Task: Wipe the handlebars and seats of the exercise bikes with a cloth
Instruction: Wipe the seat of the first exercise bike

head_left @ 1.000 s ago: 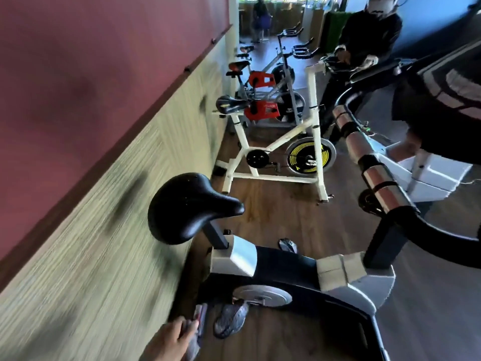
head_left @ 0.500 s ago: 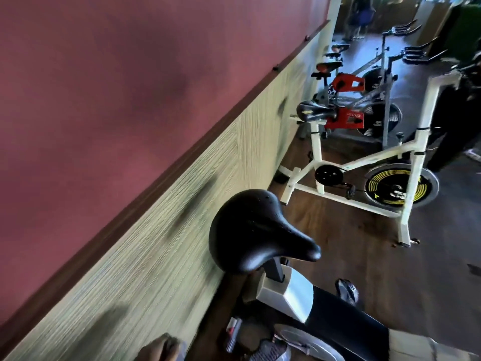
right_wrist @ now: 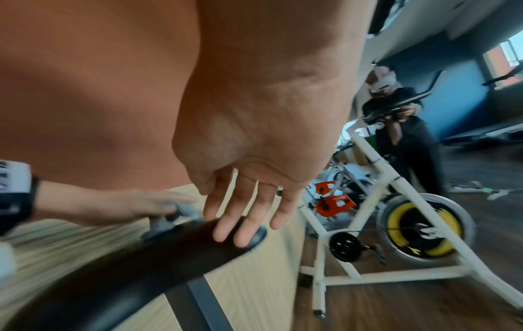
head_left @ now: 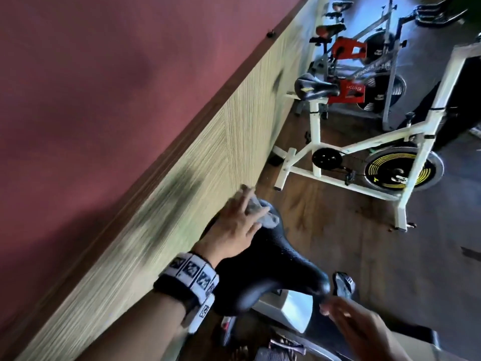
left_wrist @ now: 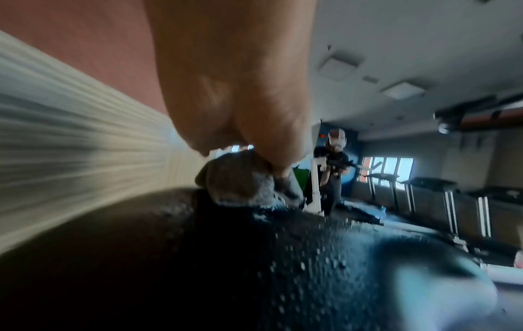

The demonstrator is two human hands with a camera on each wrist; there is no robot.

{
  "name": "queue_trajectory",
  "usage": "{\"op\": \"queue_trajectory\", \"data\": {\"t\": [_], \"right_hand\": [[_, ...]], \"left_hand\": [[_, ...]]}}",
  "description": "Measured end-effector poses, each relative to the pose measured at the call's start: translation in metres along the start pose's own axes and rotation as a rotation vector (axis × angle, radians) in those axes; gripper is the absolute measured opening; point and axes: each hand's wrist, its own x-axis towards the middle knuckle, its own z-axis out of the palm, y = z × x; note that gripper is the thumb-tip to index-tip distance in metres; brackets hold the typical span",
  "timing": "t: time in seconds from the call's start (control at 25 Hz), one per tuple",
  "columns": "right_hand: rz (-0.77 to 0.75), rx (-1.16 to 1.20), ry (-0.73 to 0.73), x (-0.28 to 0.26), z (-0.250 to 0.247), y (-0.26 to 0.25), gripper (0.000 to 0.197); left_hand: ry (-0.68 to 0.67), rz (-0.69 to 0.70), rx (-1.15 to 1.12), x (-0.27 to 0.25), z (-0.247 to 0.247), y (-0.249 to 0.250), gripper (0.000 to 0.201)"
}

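One seat (head_left: 265, 259) was under the cloth (head_left: 261, 213) at that moment: the black saddle of the nearest bike, close by the wall (head_left: 166, 194). The left hand (head_left: 235, 225) pressed the grey wad onto its wide rear end, fingers bent over it. The right hand (head_left: 364, 332) hovered at the saddle's nose, fingers spread and slack, holding nothing. Droplets beaded the surface, so the next move looked like a firm sweep forward to the nose. This bike's handlebars lay out of view, motion blurred both hands, and the white bike (head_left: 364, 149) beyond awaited its turn.
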Motion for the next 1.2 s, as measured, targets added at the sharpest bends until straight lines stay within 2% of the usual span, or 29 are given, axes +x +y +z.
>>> {"op": "queue_trajectory", "data": {"t": [0.08,0.12,0.16,0.2,0.24,0.28,0.36,0.44,0.52,0.64,0.84,1.0,1.12,1.2], "right_hand": [[-0.090,-0.045,0.119,0.040,-0.019,-0.049,0.014],[-0.178,-0.054,0.132,0.060,-0.024,-0.064,0.013],[-0.291,-0.120,0.148,0.079,-0.022,-0.074,0.015],[-0.355,-0.178,0.151,0.101,-0.018,-0.081,0.020],[-0.379,-0.228,0.127,0.120,-0.009,-0.092,0.030],[-0.381,-0.305,0.089,0.139,0.001,-0.102,0.043],[-0.404,-0.499,-0.002,0.180,0.023,-0.116,0.066],[-0.372,-0.628,-0.100,0.213,0.047,-0.122,0.079],[-0.226,-0.639,-0.164,0.239,0.062,-0.120,0.074],[-0.093,-0.571,-0.175,0.247,0.072,-0.115,0.071],[-0.008,-0.582,-0.226,0.189,0.067,-0.102,0.078],[0.119,-0.559,-0.191,0.225,0.080,-0.125,0.097],[0.106,-0.560,-0.154,0.244,0.086,-0.130,0.097],[0.088,-0.546,-0.090,0.228,0.082,-0.122,0.097]], "left_hand": [[-0.171,-0.024,-0.152,0.008,0.015,0.010,0.062],[-0.149,-0.053,-0.234,0.004,0.015,0.012,0.069],[-0.065,-0.051,-0.323,-0.001,0.014,0.014,0.074],[0.041,-0.106,-0.418,-0.007,0.012,0.012,0.076],[0.163,-0.202,-0.476,-0.013,0.014,0.002,0.076],[0.228,-0.286,-0.473,-0.019,0.014,-0.009,0.076],[0.209,-0.354,-0.435,-0.032,0.017,-0.022,0.074],[0.225,-0.392,-0.460,-0.036,0.023,-0.033,0.063],[0.266,-0.503,-0.523,-0.031,0.025,-0.039,0.047],[0.157,-0.618,-0.536,-0.021,0.031,-0.044,0.039],[0.145,-0.621,-0.474,-0.019,0.027,-0.035,0.037],[0.145,-0.616,-0.476,-0.018,0.028,-0.037,0.037],[0.152,-0.623,-0.510,-0.020,0.029,-0.038,0.039],[0.159,-0.614,-0.513,-0.020,0.030,-0.039,0.038]]}}
